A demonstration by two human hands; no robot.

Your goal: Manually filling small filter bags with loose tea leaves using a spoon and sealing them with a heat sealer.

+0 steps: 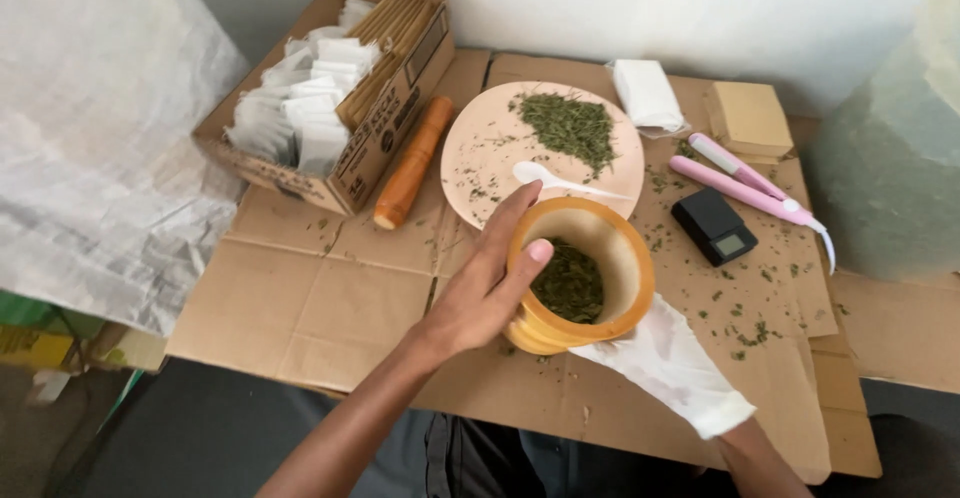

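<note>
head view, largest first: flattened cardboard (330,298) covers the bench, with a crumpled plastic sheet (100,148) at left and a pale green roll (895,148) cut off at right. a carton (330,88) holds white sachets and tan envelopes. a pink plate (480,148) carries a heap of dried herb (570,128) and a white spoon (555,178). the wooden mortar (620,248) sits tilted near the front edge, herb in its bowl. an orange pestle (412,163) lies between carton and plate. smaller things: a tan pad (752,118), a white packet (647,95), a pink clamp tool (745,183), a black pocket scale (713,226).

the left hand (490,288) is bare and wraps the mortar's rim, thumb over the lip. the right hand (670,363) wears a white glove and seems to support the mortar from below; its fingers are hidden, so i cannot tell how tightly it holds.

risk, as i judge it: the mortar leans, so herb could spill onto the cardboard, where flakes already lie scattered. the loose glove could slip on smooth wood.

hard to make out: the mortar's base, the clamp tool's exact kind, the scale's display, and the roll's far side.
</note>
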